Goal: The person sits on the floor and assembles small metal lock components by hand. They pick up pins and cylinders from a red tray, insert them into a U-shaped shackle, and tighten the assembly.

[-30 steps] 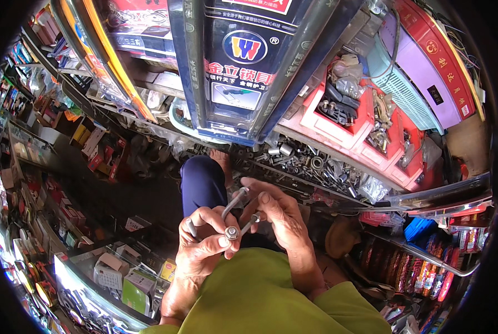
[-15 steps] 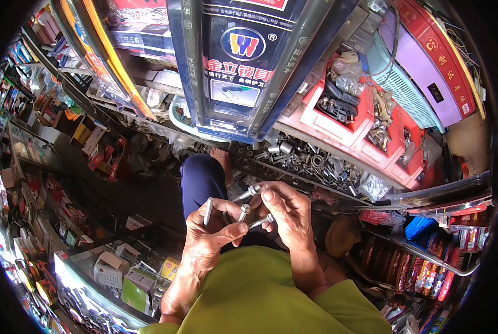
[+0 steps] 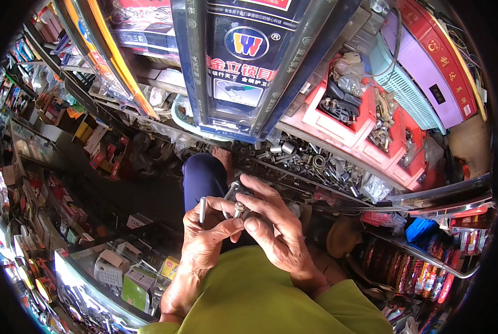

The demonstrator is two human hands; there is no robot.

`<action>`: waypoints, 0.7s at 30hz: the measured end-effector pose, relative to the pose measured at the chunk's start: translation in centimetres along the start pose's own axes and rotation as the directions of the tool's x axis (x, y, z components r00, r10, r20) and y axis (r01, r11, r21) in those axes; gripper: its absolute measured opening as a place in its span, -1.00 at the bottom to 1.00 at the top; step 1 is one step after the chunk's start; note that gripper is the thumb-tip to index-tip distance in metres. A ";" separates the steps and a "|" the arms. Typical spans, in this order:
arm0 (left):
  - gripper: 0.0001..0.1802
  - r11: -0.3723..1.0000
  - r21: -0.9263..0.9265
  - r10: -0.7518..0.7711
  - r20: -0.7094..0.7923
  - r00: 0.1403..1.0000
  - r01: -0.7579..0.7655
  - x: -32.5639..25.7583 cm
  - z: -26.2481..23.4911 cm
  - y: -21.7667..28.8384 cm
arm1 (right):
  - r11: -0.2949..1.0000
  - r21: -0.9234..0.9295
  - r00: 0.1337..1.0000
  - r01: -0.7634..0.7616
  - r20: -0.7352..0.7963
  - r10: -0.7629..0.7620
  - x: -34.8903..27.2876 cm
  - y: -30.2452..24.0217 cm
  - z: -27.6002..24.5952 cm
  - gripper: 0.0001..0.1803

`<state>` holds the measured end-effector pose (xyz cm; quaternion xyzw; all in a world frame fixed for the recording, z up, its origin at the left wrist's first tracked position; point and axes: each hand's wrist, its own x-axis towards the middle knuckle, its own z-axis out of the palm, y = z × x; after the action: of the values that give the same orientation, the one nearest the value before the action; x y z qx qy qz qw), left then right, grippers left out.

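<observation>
Both hands meet in front of my chest, over my blue-trousered knee (image 3: 203, 177). My left hand (image 3: 204, 236) pinches a slim grey metal rod (image 3: 202, 209) that stands upright between its fingers. My right hand (image 3: 274, 228) is curled around a small grey metal fitting (image 3: 235, 195) with a short bolt or nut on it; thumb and forefinger press at the bolt. The two hands touch at the fingertips. Most of the fitting is hidden by my fingers.
A dark blue display stand (image 3: 243, 61) rises just ahead. Red trays (image 3: 365, 133) of metal parts and a heap of loose nuts and bolts (image 3: 310, 158) lie to the right. A glass counter with small boxes (image 3: 121, 273) sits at the lower left, shelves of goods beyond.
The long metal piece that lay slanted between both hands now sits closer in, mostly covered by my right fingers. The left hand has turned the rod upright. Both hands drew together slightly.
</observation>
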<state>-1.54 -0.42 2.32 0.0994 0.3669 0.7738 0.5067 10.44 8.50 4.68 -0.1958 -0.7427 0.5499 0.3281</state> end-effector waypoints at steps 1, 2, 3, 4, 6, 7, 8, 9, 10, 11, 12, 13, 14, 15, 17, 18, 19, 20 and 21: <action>-0.80 1.000 0.013 0.023 0.001 1.000 -0.023 0.0 0.0 0.1 | 1.000 0.010 1.000 0.002 0.030 -0.002 0.1 -0.3 -0.4 -0.74; -0.80 0.999 0.026 0.045 0.003 0.999 -0.045 0.0 -0.1 0.2 | 1.000 0.019 0.998 0.003 0.061 -0.004 0.0 -0.8 -1.1 -0.76; -0.80 0.997 0.037 0.067 0.005 0.998 -0.067 -0.1 -0.2 0.2 | 1.000 0.028 0.996 0.004 0.091 -0.007 -0.1 -1.1 -1.7 -0.77; -0.81 0.995 0.061 0.074 -0.025 0.997 -0.072 -0.1 -0.2 0.4 | 0.983 0.177 0.996 -0.045 0.084 0.030 -0.3 -1.3 -1.9 -0.85; -0.81 0.992 0.084 0.097 -0.028 0.995 -0.094 0.2 -0.6 0.3 | 0.959 0.272 0.995 -0.080 0.079 0.061 -0.5 -1.3 -2.0 -0.72; -0.81 0.991 0.095 0.102 -0.027 0.994 -0.099 0.2 -0.7 0.3 | 0.956 0.272 0.994 -0.107 0.035 0.101 -0.4 -1.6 -1.5 -0.62; -0.81 0.990 0.094 0.104 -0.023 0.994 -0.102 0.2 -0.6 0.3 | 0.989 0.134 0.995 -0.068 0.077 0.058 -0.1 -1.7 -1.5 -0.41; -0.81 0.990 0.094 0.107 -0.021 0.994 -0.105 0.1 -0.5 0.5 | 0.972 0.212 0.993 -0.107 0.069 0.094 -0.2 -1.7 -0.7 -0.28; -0.81 0.990 0.093 0.110 -0.019 0.994 -0.108 0.1 -0.4 0.5 | 0.969 0.200 0.983 -0.142 0.143 0.115 -0.3 -1.9 -0.7 -0.26; -0.81 0.989 0.097 0.113 -0.019 0.993 -0.111 0.1 -0.4 0.5 | 0.967 0.185 0.967 -0.177 0.217 0.135 -0.4 -2.2 -0.9 -0.23; -0.80 0.988 0.099 0.118 -0.024 0.993 -0.115 0.1 -0.4 0.5 | 0.985 0.122 0.968 -0.122 0.232 0.091 -0.4 -2.6 -0.9 -0.24; -0.80 0.988 0.102 0.122 -0.029 0.992 -0.119 0.1 -0.5 0.6 | 0.985 0.139 0.970 -0.099 0.233 0.065 -0.5 -2.5 -1.2 -0.27; -0.80 0.988 0.085 0.133 -0.032 0.991 -0.130 0.0 -0.5 0.7 | 0.985 0.155 0.972 -0.076 0.233 0.038 -0.6 -2.4 -1.5 -0.29; -0.80 0.984 0.099 0.157 -0.057 0.986 -0.151 0.1 -0.4 0.7 | 0.984 0.168 0.974 -0.050 0.227 0.010 -0.7 -2.3 -1.8 -0.31; -0.80 0.973 0.167 0.175 -0.064 0.982 -0.163 0.4 -1.1 0.4 | 0.972 0.198 0.977 -0.125 0.197 0.086 -0.8 -2.4 -1.9 -0.38; -0.80 0.978 0.149 0.159 -0.061 0.985 -0.149 0.4 -1.1 0.5 | 0.964 0.211 0.975 -0.163 0.182 0.125 -0.7 -2.5 -2.0 -0.41; -0.81 0.982 0.131 0.143 -0.057 0.988 -0.135 0.4 -1.1 0.7 | 0.954 0.225 0.972 -0.199 0.168 0.163 -0.7 -2.7 -2.1 -0.44; -0.81 0.986 0.114 0.127 -0.053 0.990 -0.120 0.3 -1.0 0.7 | 0.953 0.227 0.978 -0.201 0.104 0.182 -0.6 -2.3 -1.4 -0.41; -0.81 0.987 0.112 0.119 -0.055 0.991 -0.112 0.3 -1.0 0.7 | 0.974 0.189 0.991 -0.123 0.078 0.110 -0.5 -1.6 -0.9 -0.35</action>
<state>-2.66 -0.80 2.04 0.1242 0.4172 0.7835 0.4434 11.56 8.29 6.21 -0.1877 -0.6836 0.6440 0.2876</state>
